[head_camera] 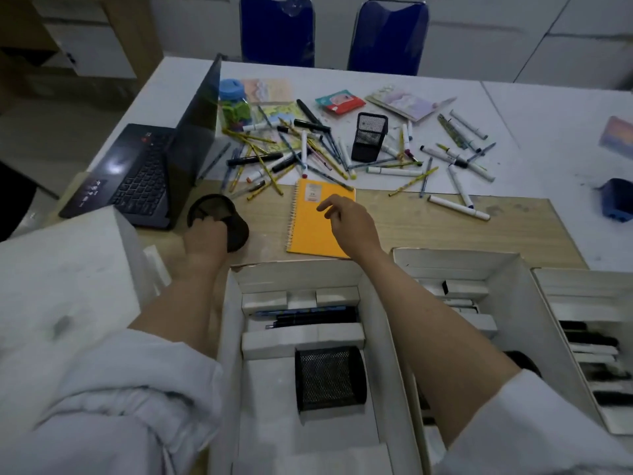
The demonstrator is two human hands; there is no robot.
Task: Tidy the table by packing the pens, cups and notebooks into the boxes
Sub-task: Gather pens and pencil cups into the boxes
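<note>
Here, white table (376, 87), blue chairs (277, 32) behind, left hand (205, 234) gripping mesh cup (219, 221), right hand (349, 224) loosely spread.

An open black laptop (144, 173) sits at the table's (534, 108) left edge (screen dark), with two blue chairs (277, 29) pushed in along the far side.
</note>
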